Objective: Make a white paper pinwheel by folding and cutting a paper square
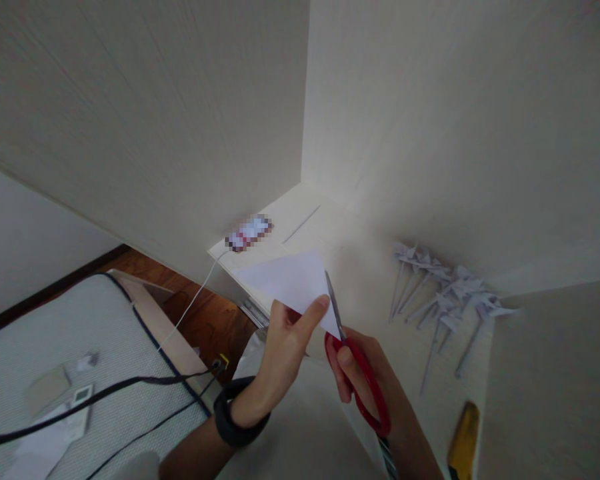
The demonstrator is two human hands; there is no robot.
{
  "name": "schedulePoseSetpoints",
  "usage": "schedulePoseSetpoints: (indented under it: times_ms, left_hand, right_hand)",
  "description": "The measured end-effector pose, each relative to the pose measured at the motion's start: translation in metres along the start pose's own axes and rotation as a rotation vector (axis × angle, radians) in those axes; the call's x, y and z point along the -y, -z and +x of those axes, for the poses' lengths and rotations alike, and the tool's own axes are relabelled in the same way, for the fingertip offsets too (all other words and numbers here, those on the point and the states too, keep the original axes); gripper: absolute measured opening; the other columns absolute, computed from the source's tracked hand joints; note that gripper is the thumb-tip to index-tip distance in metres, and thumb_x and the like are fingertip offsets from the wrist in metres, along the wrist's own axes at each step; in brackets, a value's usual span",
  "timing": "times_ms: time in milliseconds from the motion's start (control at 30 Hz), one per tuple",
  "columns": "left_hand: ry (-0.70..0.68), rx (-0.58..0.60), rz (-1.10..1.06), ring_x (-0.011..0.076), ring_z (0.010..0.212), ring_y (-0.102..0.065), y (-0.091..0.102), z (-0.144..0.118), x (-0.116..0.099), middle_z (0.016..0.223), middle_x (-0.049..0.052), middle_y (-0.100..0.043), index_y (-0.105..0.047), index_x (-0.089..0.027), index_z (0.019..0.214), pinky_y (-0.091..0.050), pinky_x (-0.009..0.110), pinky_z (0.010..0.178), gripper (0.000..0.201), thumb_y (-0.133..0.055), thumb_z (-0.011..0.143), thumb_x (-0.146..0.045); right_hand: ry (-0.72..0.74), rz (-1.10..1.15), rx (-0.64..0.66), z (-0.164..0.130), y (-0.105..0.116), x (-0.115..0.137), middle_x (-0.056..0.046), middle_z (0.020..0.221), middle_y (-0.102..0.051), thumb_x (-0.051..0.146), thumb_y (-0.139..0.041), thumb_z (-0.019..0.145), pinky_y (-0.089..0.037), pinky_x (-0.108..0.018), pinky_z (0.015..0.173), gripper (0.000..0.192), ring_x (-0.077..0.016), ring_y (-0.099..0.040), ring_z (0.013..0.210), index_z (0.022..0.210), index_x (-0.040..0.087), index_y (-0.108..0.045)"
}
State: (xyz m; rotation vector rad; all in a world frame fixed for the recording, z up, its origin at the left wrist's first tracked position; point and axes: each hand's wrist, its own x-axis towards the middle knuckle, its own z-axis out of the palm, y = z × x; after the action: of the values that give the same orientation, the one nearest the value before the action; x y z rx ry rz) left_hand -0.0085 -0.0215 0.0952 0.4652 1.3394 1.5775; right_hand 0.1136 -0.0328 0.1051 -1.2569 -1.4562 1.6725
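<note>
My left hand [294, 340] pinches a sheet of white paper [295, 277] between thumb and fingers, above the pale desktop. The paper looks folded or cut to a pointed shape, with one corner reaching left. In my right hand [370, 373] are scissors with red handles [375, 397]; my fingers sit in the loops. The metal blades [334, 300] point away from me and lie along the paper's right edge, close to my left thumb. Whether the blades are fully closed I cannot tell. A black band circles my left wrist.
Several white paper pinwheels on sticks [443, 290] lie at the right. A thin white stick [301, 224] and a blurred phone [249, 233] with a white cable are at the back. A yellow object [464, 440] lies front right. Walls enclose the desktop; a mattress [80, 333] is left.
</note>
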Motion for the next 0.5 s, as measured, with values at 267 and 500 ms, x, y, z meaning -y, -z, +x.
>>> schedulePoseSetpoints:
  times_ms: [267,500]
  left_hand:
    - [-0.014,-0.046,-0.003,0.0173,0.079,-0.061,0.0049,0.0034,0.005,0.084,0.0,-0.07,-0.068,-0.018,0.089,-0.049,0.027,0.073,0.027,-0.08,0.071,-0.035]
    - [-0.08,-0.016,0.024,0.0177,0.079,-0.062,0.0079,0.004,0.0058,0.084,0.0,-0.07,-0.068,-0.019,0.088,-0.049,0.027,0.073,0.024,-0.078,0.073,-0.035]
  right_hand:
    - [-0.028,0.069,0.13,0.0043,0.0027,-0.0075,0.007,0.049,-0.041,0.08,-0.053,0.076,-0.034,-0.023,0.041,0.059,-0.0097,-0.036,0.042,0.067,0.021,-0.049]
    - [0.029,0.09,0.153,0.0064,-0.0021,-0.0057,0.007,0.047,-0.042,0.08,-0.049,0.078,-0.031,-0.022,0.038,0.06,-0.0088,-0.035,0.038,0.065,0.022,-0.047]
